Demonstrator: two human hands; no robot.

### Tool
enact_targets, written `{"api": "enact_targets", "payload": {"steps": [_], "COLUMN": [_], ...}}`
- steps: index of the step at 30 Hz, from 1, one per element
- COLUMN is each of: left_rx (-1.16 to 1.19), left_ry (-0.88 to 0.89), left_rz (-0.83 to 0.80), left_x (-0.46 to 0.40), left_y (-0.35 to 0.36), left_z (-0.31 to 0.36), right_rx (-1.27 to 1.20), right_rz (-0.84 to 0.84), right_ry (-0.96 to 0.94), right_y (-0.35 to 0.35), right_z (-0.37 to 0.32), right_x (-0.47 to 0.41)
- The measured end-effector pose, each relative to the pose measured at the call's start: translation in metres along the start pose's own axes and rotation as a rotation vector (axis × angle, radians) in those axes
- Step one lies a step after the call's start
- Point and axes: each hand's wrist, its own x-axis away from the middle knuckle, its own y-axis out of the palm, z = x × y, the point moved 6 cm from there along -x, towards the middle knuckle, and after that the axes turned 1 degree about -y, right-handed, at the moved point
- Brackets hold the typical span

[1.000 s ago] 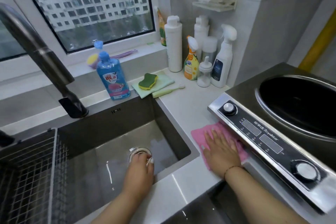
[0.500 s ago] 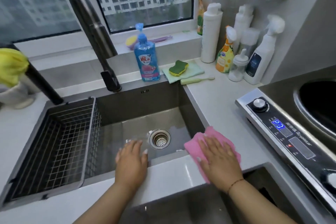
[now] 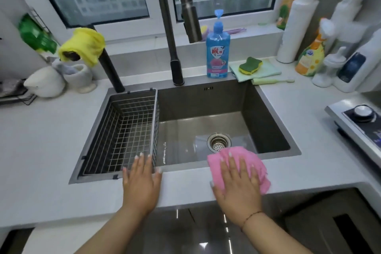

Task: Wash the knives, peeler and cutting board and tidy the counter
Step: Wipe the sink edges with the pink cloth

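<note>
Fingers, right: your right hand [image 3: 237, 187] lies flat with fingers [image 3: 233, 163] spread, pressing the pink cloth [image 3: 255, 163] onto the counter's [image 3: 41, 140] front strip.
Fingers, left: your left hand [image 3: 141, 183] rests flat and straight on the same strip, fingertips [image 3: 141, 155] over the sink's [image 3: 274, 146] near rim.
Cloth: its far edge overhangs the basin, near the drain strainer [image 3: 218, 142].
Basket: the wire basket [image 3: 123, 130] sits in the sink's left part.
Behind: faucet [image 3: 175, 37], blue soap bottle [image 3: 218, 51], green-and-yellow sponge [image 3: 250, 65].
Knives, peeler, board: you cannot see them.
</note>
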Motion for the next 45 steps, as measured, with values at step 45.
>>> {"api": "enact_targets", "payload": {"steps": [45], "left_rx": [0.516], "left_ry": [-0.142], "left_rz": [-0.161], "left_x": [0.015], "left_y": [-0.081], "left_z": [-0.249], "right_rx": [-0.087], "right_rz": [-0.186], "right_ry": [-0.226], "right_y": [0.034], "right_z": [-0.349], "right_x": [0.046]}}
